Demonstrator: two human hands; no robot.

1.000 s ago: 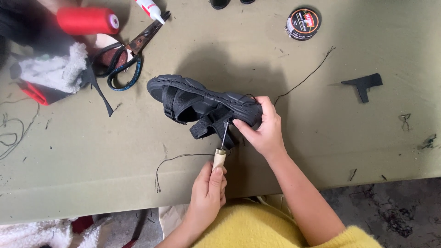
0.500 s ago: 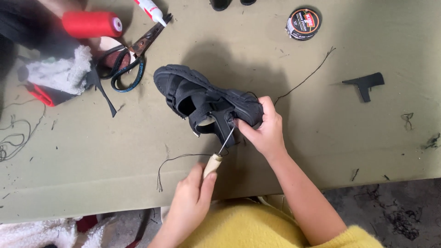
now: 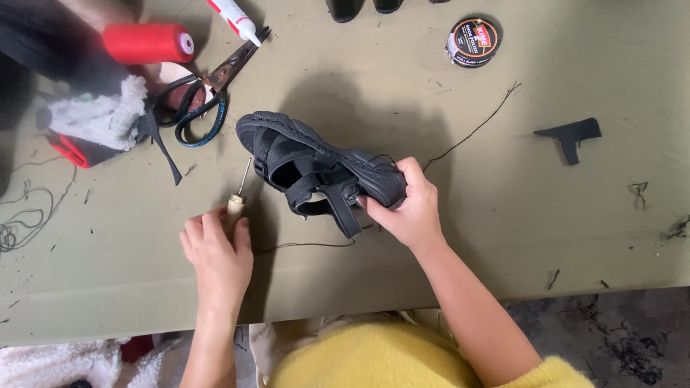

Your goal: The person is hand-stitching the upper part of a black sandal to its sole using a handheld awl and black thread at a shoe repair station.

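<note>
The awl (image 3: 237,197) came out of the black sandal (image 3: 316,169) (stitch apparently through); left hand (image 3: 215,248) gripped it aside, right hand (image 3: 406,208) clamped the heel.

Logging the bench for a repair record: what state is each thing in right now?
black sandal: lifted, on its side, straps loose
right hand: gripping the sandal's heel
left hand: holding the awl
awl: point clear of the sandal
scissors: lying shut
polish tin: lid on

olive table (image 3: 503,237) with scissors (image 3: 205,100), red spool (image 3: 147,43), polish tin (image 3: 472,41)
</note>
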